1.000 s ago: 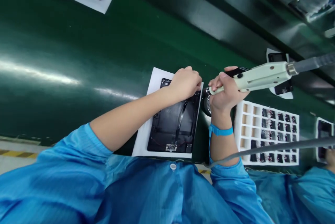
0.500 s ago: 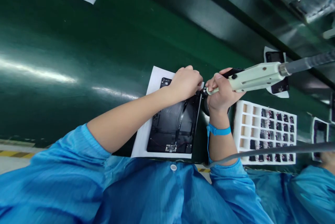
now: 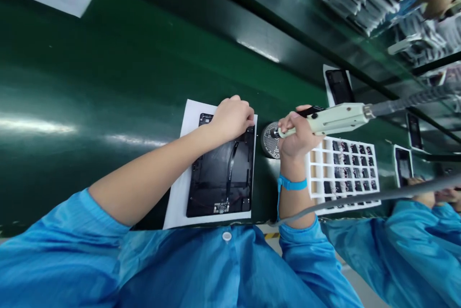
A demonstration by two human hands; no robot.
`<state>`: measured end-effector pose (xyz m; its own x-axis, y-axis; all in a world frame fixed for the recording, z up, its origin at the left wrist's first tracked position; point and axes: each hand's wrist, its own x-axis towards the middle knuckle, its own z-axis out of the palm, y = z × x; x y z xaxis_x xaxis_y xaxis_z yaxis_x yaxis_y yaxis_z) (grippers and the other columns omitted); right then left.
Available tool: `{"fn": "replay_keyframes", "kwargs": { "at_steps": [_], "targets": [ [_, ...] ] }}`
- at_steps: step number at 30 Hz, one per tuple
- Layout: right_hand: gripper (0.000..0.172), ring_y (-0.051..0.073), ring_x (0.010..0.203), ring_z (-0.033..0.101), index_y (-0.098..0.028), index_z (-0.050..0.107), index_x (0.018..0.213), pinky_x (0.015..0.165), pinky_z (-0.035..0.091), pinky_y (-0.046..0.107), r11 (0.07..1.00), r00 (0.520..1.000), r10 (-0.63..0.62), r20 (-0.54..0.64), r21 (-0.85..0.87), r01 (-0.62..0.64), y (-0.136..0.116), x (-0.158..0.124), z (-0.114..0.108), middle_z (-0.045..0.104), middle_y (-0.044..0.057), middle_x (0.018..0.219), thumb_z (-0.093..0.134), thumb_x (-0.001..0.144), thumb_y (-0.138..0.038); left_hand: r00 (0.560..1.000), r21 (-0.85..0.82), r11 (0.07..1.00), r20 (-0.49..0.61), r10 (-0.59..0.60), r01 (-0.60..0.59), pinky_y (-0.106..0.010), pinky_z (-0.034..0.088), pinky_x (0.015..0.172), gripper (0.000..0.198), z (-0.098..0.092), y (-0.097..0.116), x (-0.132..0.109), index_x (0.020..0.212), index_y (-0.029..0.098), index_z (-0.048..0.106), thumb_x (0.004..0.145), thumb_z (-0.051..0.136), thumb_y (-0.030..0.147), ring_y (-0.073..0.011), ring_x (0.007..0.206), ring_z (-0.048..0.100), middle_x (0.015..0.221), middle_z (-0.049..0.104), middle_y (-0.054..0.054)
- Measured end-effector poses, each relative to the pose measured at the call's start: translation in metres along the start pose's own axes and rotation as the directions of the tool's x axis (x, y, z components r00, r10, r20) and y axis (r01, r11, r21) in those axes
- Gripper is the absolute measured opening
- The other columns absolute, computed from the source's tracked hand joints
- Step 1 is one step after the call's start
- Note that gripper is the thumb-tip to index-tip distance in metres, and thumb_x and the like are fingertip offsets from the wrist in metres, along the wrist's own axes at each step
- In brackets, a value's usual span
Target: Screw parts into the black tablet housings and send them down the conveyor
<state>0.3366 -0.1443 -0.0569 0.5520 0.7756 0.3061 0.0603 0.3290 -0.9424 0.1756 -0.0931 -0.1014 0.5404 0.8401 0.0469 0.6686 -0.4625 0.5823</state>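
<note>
A black tablet-sized panel lies on a white sheet, with a flat ribbon cable and a small circuit board on it. My left hand rests on the panel's upper right part, hiding that corner. My right hand grips a pale green electric screwdriver. Its tip sits at a round perforated metal dish beside the panel. A blue strap circles my right wrist.
A white compartment tray with dark parts stands right of my wrist. Further panels on sheets lie along the green belt. A co-worker's blue sleeve and hand are at the right. A grey cable crosses there.
The screwdriver tip has moved from the panel's corner to the round metal dish, away from my left hand. The whole view has shifted, bringing more of the co-worker's area into sight.
</note>
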Motion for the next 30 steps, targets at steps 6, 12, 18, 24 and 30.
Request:
{"fn": "replay_keyframes", "kwargs": {
  "at_steps": [6,12,18,24,30],
  "targets": [
    [0.017,0.009,0.039,0.046,-0.024,0.065,0.086,0.051,0.049,0.029,1.0,1.0,0.026,0.014,-0.012,-0.026,0.014,-0.004,0.004,0.046,-0.014,0.047,0.074,0.072,-0.027,1.0,0.014,1.0,0.024,-0.011,0.011,-0.043,0.046,0.087,0.015,-0.004,0.002,-0.001,0.1,0.018,0.089,0.103,0.076,0.025,-0.0313,0.101,0.063,0.097,0.08,-0.011],
    [0.019,0.01,0.04,0.05,-0.024,0.064,0.084,0.051,0.049,0.028,0.996,0.996,0.086,-0.003,-0.029,-0.086,0.013,-0.005,0.005,0.052,-0.012,0.049,0.076,0.071,-0.03,0.999,0.028,0.999,0.036,0.018,-0.019,-0.044,0.047,0.087,0.018,-0.005,-0.001,-0.001,0.099,0.019,0.088,0.102,0.073,0.03,-0.0331,0.103,0.064,0.1,0.081,-0.011],
    [0.021,0.011,0.043,0.053,-0.024,0.063,0.082,0.048,0.046,0.027,0.984,0.984,0.177,0.022,0.005,-0.177,0.006,-0.004,0.01,0.057,-0.01,0.053,0.079,0.07,-0.031,0.999,0.022,1.0,0.039,0.003,-0.004,-0.044,0.047,0.081,0.024,-0.008,-0.009,0.002,0.092,0.025,0.086,0.098,0.067,0.038,-0.0371,0.104,0.066,0.096,0.081,-0.011],
    [0.018,0.01,0.042,0.05,-0.024,0.066,0.081,0.049,0.045,0.026,0.982,0.982,0.184,0.038,0.045,-0.185,0.009,-0.002,0.011,0.056,-0.01,0.05,0.08,0.072,-0.031,0.998,0.006,0.999,0.051,0.049,-0.049,-0.046,0.047,0.081,0.031,-0.007,-0.017,0.003,0.09,0.026,0.083,0.099,0.06,0.043,-0.0387,0.105,0.066,0.096,0.081,-0.011],
    [0.019,0.011,0.044,0.053,-0.023,0.067,0.082,0.047,0.046,0.026,0.974,0.974,0.224,0.045,0.027,-0.225,0.008,-0.004,0.011,0.058,-0.009,0.052,0.08,0.071,-0.031,0.998,-0.011,0.999,0.052,0.033,-0.032,-0.047,0.047,0.081,0.033,-0.009,-0.018,0.003,0.089,0.027,0.083,0.097,0.058,0.047,-0.0388,0.104,0.067,0.096,0.081,-0.011]
  ]
}}
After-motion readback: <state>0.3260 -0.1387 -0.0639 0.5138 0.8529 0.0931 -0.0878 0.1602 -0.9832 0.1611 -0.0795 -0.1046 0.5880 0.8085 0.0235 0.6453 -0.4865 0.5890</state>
